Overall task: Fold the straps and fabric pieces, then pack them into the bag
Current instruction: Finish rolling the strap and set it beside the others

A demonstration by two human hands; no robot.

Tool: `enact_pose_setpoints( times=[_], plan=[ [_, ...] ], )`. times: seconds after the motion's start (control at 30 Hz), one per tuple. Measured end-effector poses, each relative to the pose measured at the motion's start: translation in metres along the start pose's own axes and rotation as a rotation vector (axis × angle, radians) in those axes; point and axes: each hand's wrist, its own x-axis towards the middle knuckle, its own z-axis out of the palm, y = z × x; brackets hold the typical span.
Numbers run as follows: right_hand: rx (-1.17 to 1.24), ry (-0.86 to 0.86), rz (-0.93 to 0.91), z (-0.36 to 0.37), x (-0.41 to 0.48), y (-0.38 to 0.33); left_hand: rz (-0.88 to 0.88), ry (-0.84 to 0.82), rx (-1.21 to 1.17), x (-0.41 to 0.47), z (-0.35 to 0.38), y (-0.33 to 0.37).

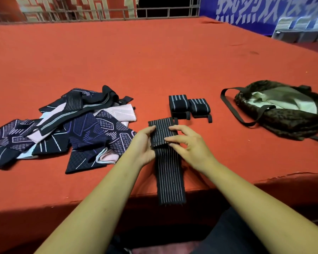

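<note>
Elastic striped strap (162, 132) getting pinched at folded end: left hand (143, 143) gripping left edge, right hand (188, 143) curling fingers (174, 128) over right edge. Looking soft, light, springy, so probably wanting hold right on fold. Tail hanging off red table (154, 61) edge, bag (290, 118) sitting well right.

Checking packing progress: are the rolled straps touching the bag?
Apart. The head view shows bare red table between the rolled straps and the bag, carry loop included.
</note>
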Motion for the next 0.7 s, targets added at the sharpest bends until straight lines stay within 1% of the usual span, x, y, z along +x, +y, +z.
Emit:
enact_pose_setpoints(
  times=[0.1, 0.17, 0.2, 0.27, 0.3, 0.33, 0.37, 0.43, 0.47, 0.53, 0.6, 0.7],
  plan=[
    [-0.015, -0.035, 0.026, 0.004, -0.005, 0.001, 0.057, 0.06, 0.07, 0.002, 0.002, -0.001],
    [-0.003, -0.08, 0.037, 0.003, -0.008, -0.001, 0.141, 0.067, 0.141, 0.005, 0.0, -0.003],
    [0.012, -0.073, 0.06, 0.001, -0.007, -0.004, 0.197, 0.064, 0.205, 0.007, -0.001, -0.004],
    [0.091, 0.05, 0.184, -0.004, 0.0, -0.008, 0.305, 0.063, 0.334, 0.008, 0.001, -0.005],
    [0.161, 0.114, 0.295, -0.008, 0.007, -0.01, 0.345, 0.061, 0.39, 0.006, 0.003, -0.005],
    [0.26, 0.138, 0.414, -0.011, 0.014, -0.014, 0.377, 0.059, 0.441, 0.005, 0.005, -0.006],
    [0.39, 0.125, 0.508, -0.013, 0.021, -0.016, 0.406, 0.052, 0.495, 0.003, 0.008, -0.006],
    [0.657, 0.076, 0.617, -0.011, 0.029, -0.023, 0.458, 0.049, 0.628, 0.001, 0.012, -0.01],
    [0.735, 0.077, 0.647, -0.009, 0.031, -0.027, 0.481, 0.054, 0.693, -0.001, 0.014, -0.013],
    [0.766, 0.127, 0.663, -0.004, 0.032, -0.031, 0.523, 0.053, 0.768, -0.001, 0.017, -0.017],
    [0.711, 0.167, 0.633, -0.001, 0.033, -0.032, 0.537, 0.079, 0.781, -0.001, 0.019, -0.019],
    [0.7, 0.226, 0.597, -0.001, 0.041, -0.028, 0.458, 0.063, 0.683, -0.003, 0.02, -0.021]
  ],
)
